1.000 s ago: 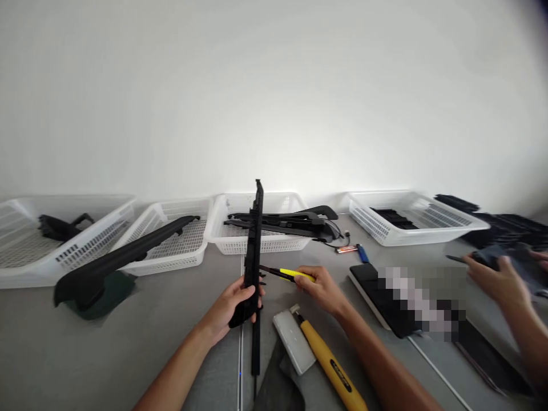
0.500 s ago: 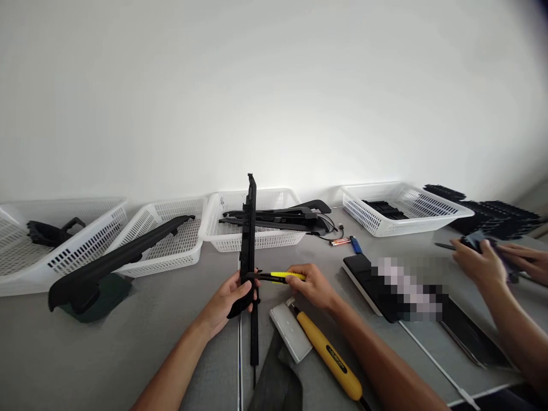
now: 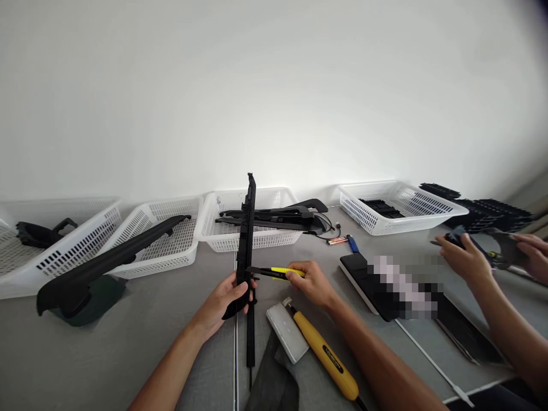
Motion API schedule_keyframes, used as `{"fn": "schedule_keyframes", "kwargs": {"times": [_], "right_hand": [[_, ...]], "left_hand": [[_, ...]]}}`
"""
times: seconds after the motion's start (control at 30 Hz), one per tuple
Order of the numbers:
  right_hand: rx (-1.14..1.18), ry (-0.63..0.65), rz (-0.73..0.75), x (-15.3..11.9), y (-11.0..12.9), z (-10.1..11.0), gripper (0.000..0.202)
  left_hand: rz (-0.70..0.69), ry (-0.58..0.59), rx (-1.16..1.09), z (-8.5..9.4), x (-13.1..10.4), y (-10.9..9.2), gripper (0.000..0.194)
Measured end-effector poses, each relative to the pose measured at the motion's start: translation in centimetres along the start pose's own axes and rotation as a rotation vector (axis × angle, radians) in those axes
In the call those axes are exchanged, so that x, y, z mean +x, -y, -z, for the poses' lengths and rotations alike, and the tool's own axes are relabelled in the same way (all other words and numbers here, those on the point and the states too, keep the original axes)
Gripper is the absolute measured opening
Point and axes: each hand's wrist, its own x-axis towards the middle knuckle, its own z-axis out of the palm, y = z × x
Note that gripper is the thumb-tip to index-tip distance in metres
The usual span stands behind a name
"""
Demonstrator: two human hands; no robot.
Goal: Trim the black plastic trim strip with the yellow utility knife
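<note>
From here I grip a black plastic strip (image 3: 245, 242) with the left hand (image 3: 223, 298), a yellow utility knife (image 3: 280, 273) with the right hand (image 3: 311, 282).

You can read no wording for certain: the yellow-handled tool (image 3: 320, 348) before you bears pale lettering on its dark label (image 3: 333, 358), too small to make out

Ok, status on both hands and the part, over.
Left hand gripping long black part. Right hand holding yellow knife, blade at part, contact unclear. Yellow-handled tool and white block nearby, not between them.
</note>
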Motion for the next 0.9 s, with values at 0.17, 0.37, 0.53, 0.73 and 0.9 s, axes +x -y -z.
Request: {"fn": "schedule_keyframes", "kwargs": {"times": [0.17, 0.37, 0.53, 0.73, 0.9], "right_hand": [[-0.017, 0.048, 0.014, 0.03, 0.08, -0.39, 0.033], [-0.027, 0.058, 0.018, 0.0, 0.04, -0.73, 0.031], [-0.038, 0.045, 0.016, 0.02, -0.07, -0.59, 0.033], [-0.07, -0.004, 0.029, 0.07, 0.13, -0.58, 0.033], [-0.087, 0.006, 0.046, 0.17, -0.2, -0.56, 0.033]], "left_hand": [[0.013, -0.026, -0.008, -0.15, 0.0, -0.05, 0.066], [0.015, -0.046, -0.002, -0.19, 0.14, 0.12, 0.066], [0.017, -0.03, -0.005, -0.16, 0.12, 0.03, 0.065], [-0.002, -0.036, 0.003, -0.02, 0.16, -0.04, 0.063], [0.006, -0.036, -0.003, 0.24, 0.4, 0.17, 0.064]]}}
